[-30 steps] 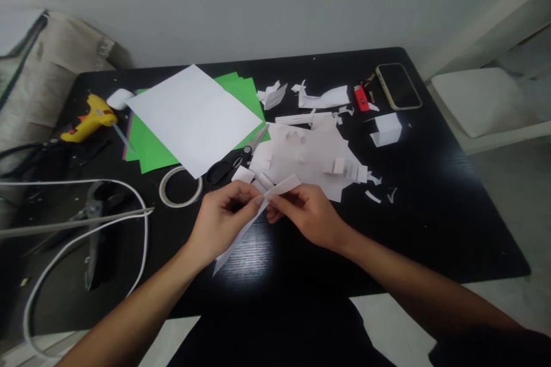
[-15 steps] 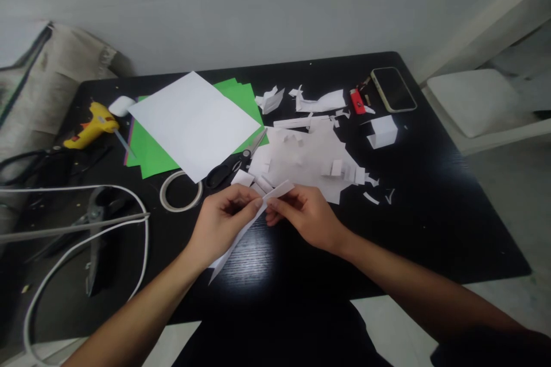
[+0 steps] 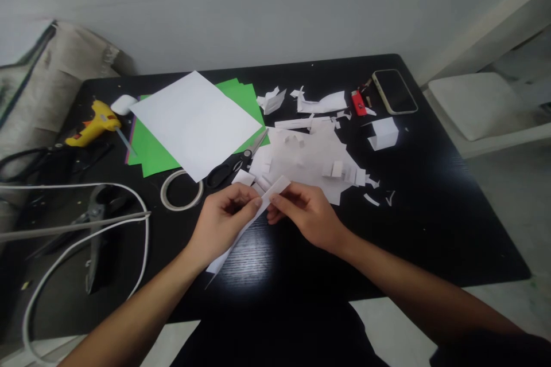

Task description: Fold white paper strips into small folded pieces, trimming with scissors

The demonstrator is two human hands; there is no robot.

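A narrow white paper strip [image 3: 276, 186] slants between my two hands above the near side of the table. My left hand [image 3: 228, 215] pinches it between thumb and fingers around its middle. Close beside, my right hand [image 3: 307, 213] grips the strip's upper end with thumb and fingertips. The strip's lower end hangs out below my left hand, and its layers stand apart there. Just beyond my hands lies a white paper piece [image 3: 305, 152] with cut edges and small folded tabs. Black-handled scissors [image 3: 245, 156] rest at its left, partly over the paper sheets.
A white sheet [image 3: 196, 123] tops green sheets [image 3: 150, 157]. Left are a yellow glue gun [image 3: 97, 124], a tape roll [image 3: 163, 195], pliers [image 3: 97, 241] and a white cable [image 3: 146, 241]. Paper scraps [image 3: 322, 103], a red lighter [image 3: 357, 103], a phone [image 3: 395, 92] and a folded paper box [image 3: 383, 133] lie right.
The strip has turned slightly in my fingers, so its upper end shows a wider face and its lower end has shifted left. Both hands keep nearly the same place.
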